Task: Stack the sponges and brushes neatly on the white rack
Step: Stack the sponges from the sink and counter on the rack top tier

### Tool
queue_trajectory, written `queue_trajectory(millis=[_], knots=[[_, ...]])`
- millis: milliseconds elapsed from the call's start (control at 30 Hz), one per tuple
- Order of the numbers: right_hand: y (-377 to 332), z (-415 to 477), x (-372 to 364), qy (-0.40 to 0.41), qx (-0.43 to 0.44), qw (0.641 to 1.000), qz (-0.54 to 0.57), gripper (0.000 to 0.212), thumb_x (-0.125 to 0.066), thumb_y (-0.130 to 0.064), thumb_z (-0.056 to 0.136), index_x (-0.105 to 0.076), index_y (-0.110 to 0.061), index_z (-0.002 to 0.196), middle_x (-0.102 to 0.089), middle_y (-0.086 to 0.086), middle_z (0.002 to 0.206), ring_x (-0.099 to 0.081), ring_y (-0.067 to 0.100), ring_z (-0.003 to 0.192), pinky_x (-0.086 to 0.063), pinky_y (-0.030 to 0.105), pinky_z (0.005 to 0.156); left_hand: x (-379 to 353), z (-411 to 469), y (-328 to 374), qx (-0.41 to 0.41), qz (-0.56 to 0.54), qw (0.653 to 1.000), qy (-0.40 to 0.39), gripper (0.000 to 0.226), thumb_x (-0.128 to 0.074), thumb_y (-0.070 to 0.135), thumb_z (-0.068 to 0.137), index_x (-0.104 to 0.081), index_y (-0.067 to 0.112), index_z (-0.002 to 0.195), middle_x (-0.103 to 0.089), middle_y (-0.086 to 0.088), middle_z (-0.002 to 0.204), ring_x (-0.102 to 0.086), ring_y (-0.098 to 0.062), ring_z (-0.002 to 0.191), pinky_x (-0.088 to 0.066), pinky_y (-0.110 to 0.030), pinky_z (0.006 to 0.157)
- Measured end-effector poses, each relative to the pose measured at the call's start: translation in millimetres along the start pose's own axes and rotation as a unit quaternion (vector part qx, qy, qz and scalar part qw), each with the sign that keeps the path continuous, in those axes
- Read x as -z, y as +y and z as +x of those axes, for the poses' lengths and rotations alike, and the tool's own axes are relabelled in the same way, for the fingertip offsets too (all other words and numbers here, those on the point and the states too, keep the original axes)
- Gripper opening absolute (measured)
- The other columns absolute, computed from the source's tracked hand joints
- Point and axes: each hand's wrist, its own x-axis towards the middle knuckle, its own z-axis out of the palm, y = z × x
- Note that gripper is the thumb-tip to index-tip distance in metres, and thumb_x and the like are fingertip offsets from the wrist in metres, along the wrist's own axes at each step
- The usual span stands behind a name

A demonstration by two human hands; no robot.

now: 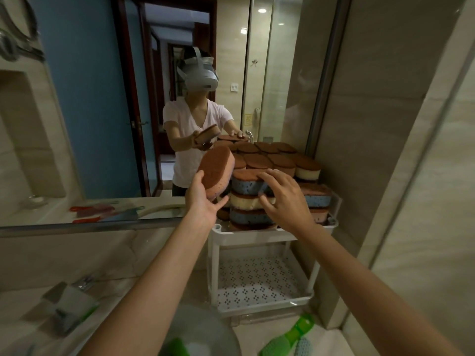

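Left hand (205, 201) is gripping a tilted sponge (217, 172) just left of the stack (253, 199) on the rack (246, 238), right hand (285, 199) spreading fingers against the stack, likely steadying it for placement.

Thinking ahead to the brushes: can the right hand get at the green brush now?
Probably yes: the right hand holds nothing, and the green brush lies uncovered before the white rack.

The white rack (215, 263) stands at the far right of the stone counter (77, 258), close to the right wall. Its top shelf (257, 234) carries sponges (248, 219) piled in several stacks, above a perforated lower shelf (257, 278). On the near counter, a green brush (288, 339) lies just right of a clear bowl (205, 327).
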Motion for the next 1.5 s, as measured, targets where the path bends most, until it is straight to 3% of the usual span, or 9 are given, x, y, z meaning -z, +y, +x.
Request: queue_trajectory(millis=[133, 267, 400, 600, 800, 900, 1100, 1333, 1500], knots=[[2, -1, 6, -0.001, -0.009, 0.999, 0.035, 0.057, -0.048, -0.026, 0.092, -0.027, -0.02, 0.144, -0.026, 0.003, 0.153, -0.013, 0.017, 0.145, -0.003, 0.034, 0.119, -4, 0, 6, -0.071, 0.117, 0.991, 0.016, 0.038, -0.054, 0.032, 0.09, -0.048, 0.018, 0.125, -0.054, -0.006, 0.121, -0.052, -0.021, 0.106, -0.045, -0.032, 0.076], [10, 6, 16, 0.059, 0.022, 0.997, 0.049, 0.073, -0.062, -0.02, 0.085, -0.022, -0.016, 0.146, -0.017, 0.009, 0.155, -0.015, 0.024, 0.144, -0.018, 0.043, 0.119, -19, -10, 12, -0.166, 0.257, 0.952, -0.031, 0.022, -0.054, 0.031, 0.091, -0.052, 0.021, 0.111, -0.059, 0.004, 0.096, -0.056, -0.01, 0.087, -0.048, -0.027, 0.073], [15, 21, 32, 0.092, 0.089, 0.992, 0.017, 0.081, -0.062, -0.036, 0.08, -0.012, -0.027, 0.143, -0.009, 0.011, 0.155, -0.009, 0.029, 0.143, -0.015, 0.046, 0.115, -45, -21, 12, -0.213, 0.379, 0.893, -0.113, 0.027, -0.055, 0.033, 0.091, -0.057, 0.02, 0.114, -0.062, 0.001, 0.107, -0.058, -0.015, 0.1, -0.048, -0.025, 0.079], [36, 27, 56, 0.074, 0.093, 0.991, -0.066, 0.081, -0.075, -0.025, 0.072, -0.033, -0.014, 0.14, -0.042, 0.017, 0.141, -0.029, 0.038, 0.137, -0.021, 0.055, 0.114, -71, -26, -5, -0.229, 0.455, 0.833, -0.217, 0.043, -0.042, 0.041, 0.095, -0.055, 0.014, 0.126, -0.059, -0.001, 0.114, -0.054, -0.013, 0.105, -0.046, -0.019, 0.083], [74, 8, 47, 0.063, -0.061, 0.994, -0.065, 0.057, -0.058, -0.014, 0.085, -0.039, -0.019, 0.139, -0.045, 0.014, 0.136, -0.037, 0.036, 0.127, -0.042, 0.048, 0.1, -24, 5, -29, -0.364, 0.63, 0.673, -0.133, 0.066, -0.062, 0.048, 0.082, -0.034, 0.034, 0.14, -0.02, -0.003, 0.148, -0.022, -0.023, 0.139, -0.031, -0.041, 0.111], [83, 3, 41, 0.06, -0.116, 0.989, -0.073, 0.05, -0.05, -0.015, 0.091, -0.038, -0.019, 0.139, -0.044, 0.014, 0.135, -0.039, 0.036, 0.12, -0.046, 0.046, 0.09, -6, 16, -41, -0.352, 0.644, 0.666, -0.131, 0.077, -0.072, 0.045, 0.074, -0.033, 0.036, 0.14, -0.007, -0.005, 0.15, -0.013, -0.029, 0.141, -0.028, -0.048, 0.114], [83, 3, 31, -0.009, -0.121, 0.99, -0.065, 0.057, -0.049, -0.017, 0.089, -0.028, -0.024, 0.142, -0.029, 0.015, 0.145, -0.024, 0.036, 0.134, -0.04, 0.051, 0.102, -2, 24, -41, -0.338, 0.637, 0.675, -0.153, 0.085, -0.074, 0.032, 0.076, -0.023, 0.037, 0.144, -0.023, -0.007, 0.139, -0.033, -0.026, 0.132, -0.035, -0.038, 0.107], [77, 1, 31, -0.062, -0.152, 0.986, -0.038, 0.073, -0.031, -0.053, 0.074, -0.028, -0.027, 0.143, -0.021, 0.007, 0.153, -0.013, 0.029, 0.142, -0.03, 0.048, 0.109, -2, 27, -34, -0.341, 0.65, 0.654, -0.185, 0.095, -0.079, 0.026, 0.071, -0.02, 0.038, 0.145, -0.026, -0.008, 0.137, -0.034, -0.024, 0.131, -0.034, -0.036, 0.108], [81, 1, 28, -0.061, -0.149, 0.987, -0.017, 0.066, -0.048, -0.051, 0.087, -0.025, -0.026, 0.143, -0.019, 0.007, 0.154, -0.011, 0.029, 0.143, -0.029, 0.047, 0.11, -2, 30, -30, -0.343, 0.647, 0.651, -0.202, 0.093, -0.078, 0.021, 0.072, -0.023, 0.036, 0.144, -0.026, -0.007, 0.137, -0.033, -0.02, 0.128, -0.031, -0.024, 0.1]])
